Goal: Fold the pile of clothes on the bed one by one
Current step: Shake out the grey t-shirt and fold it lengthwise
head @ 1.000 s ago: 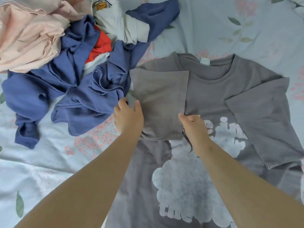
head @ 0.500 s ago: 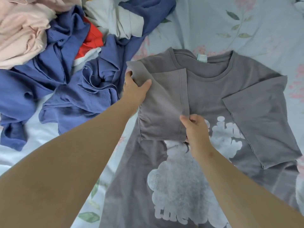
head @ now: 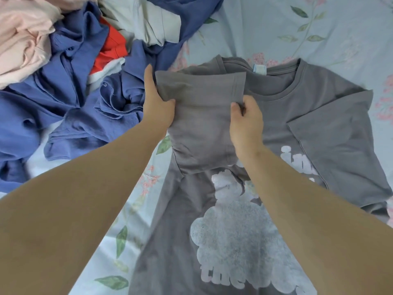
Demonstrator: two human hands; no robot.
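Blue and pink, the pile point(head: 70, 99) lies left on the bed point(head: 297, 28). The left hand point(head: 156, 103) has slid up to grip the folded-in sleeve point(head: 200, 116) by its outer edge. The right hand point(head: 246, 124) pinches the hem, squaring this fold on the grey T-shirt point(head: 319, 116), whose other side is still unfolded.

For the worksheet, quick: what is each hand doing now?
Left hand: grips the folded sleeve of the grey T-shirt.
Right hand: pinches that sleeve's hem.

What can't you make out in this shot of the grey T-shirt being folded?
Head view only.
Print wording on the grey T-shirt: right forearm covers part, bottom edge cuts the rest.
Left hand: fingers mostly under the folded sleeve.
Right hand: fingertips curled behind the sleeve hem.
Pile of clothes: cut by top and left edges; garment count unclear.
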